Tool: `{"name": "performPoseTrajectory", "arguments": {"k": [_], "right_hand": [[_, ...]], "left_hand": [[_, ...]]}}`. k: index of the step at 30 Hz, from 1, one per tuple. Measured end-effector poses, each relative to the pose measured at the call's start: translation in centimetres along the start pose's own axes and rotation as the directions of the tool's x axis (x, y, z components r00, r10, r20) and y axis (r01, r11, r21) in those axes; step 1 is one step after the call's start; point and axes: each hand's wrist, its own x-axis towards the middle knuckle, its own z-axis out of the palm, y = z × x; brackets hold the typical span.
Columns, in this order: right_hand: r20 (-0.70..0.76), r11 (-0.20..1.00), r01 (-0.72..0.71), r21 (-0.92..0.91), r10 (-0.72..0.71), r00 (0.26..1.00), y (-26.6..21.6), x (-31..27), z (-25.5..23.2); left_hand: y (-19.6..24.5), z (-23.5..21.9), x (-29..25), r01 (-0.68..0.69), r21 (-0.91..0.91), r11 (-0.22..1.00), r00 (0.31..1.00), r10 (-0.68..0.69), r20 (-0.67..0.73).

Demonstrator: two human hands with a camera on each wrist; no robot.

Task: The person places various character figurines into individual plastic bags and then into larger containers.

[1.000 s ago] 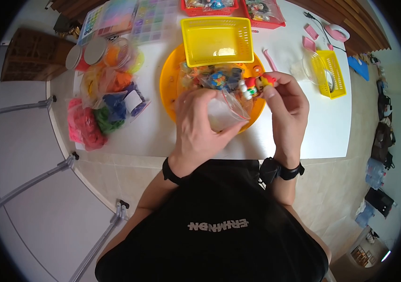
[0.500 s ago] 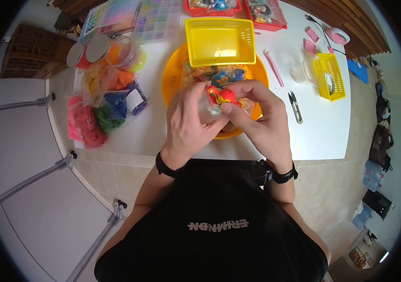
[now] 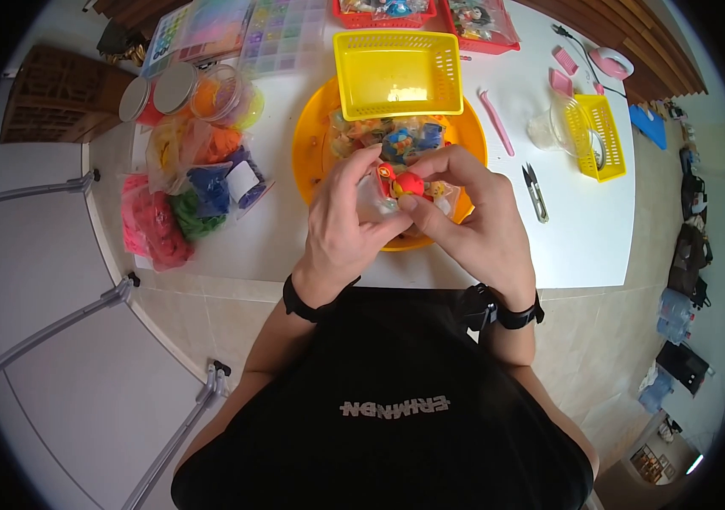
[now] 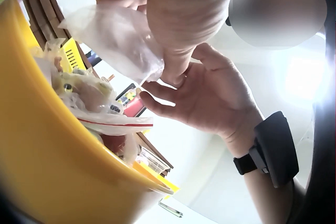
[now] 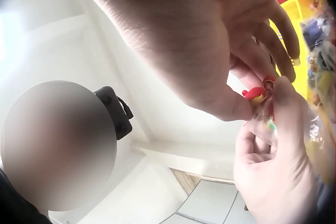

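Note:
Over the round orange-yellow tub (image 3: 304, 153), both hands meet at a small clear plastic bag (image 4: 118, 40). My left hand (image 3: 335, 225) grips the bag between thumb and fingers. A small red-and-yellow toy figure (image 3: 410, 183) is pinched between thumb and fingers of my right hand (image 3: 491, 223), right at the mouth of the bag. Part of the figure shows between the fingertips in the right wrist view; its lower part is hidden. Bagged toys (image 3: 400, 144) fill the tub beneath the hands.
A yellow basket (image 3: 396, 75) lies across the tub's far rim. To the right are a pink tool (image 3: 496, 123), thread snips (image 3: 535, 194) and another yellow basket (image 3: 600, 127). Bags of coloured pieces (image 3: 154, 225) and lidded jars (image 3: 177, 89) stand left; red baskets (image 3: 481, 38) sit behind.
My right hand has moved left, bringing the toy figure from the tub's right side to the bag's mouth. The snips, hidden earlier, now show. Over the last half second little has shifted.

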Motion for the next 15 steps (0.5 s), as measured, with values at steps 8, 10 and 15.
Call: {"name": "performPoseTrajectory", "arguments": {"k": [8, 10, 15], "right_hand": [[-0.023, 0.999, 0.015, 0.04, -0.014, 1.0, 0.4, 0.0, -0.3], [-0.032, 0.999, 0.043, 0.013, -0.042, 0.999, 0.4, 0.0, -0.5], [0.077, 0.992, 0.104, -0.067, -0.099, 0.992, 0.2, 0.2, -1.1]], "left_hand": [[0.1, -0.1, 0.2, 0.17, -0.528, 0.832, 0.984, -0.169, 0.051], [-0.2, -0.9, 0.2, 0.273, -0.605, 0.748, 0.961, -0.238, 0.14], [-1.5, -1.0, 0.0, 0.344, -0.614, 0.71, 0.937, -0.295, 0.184]]}}
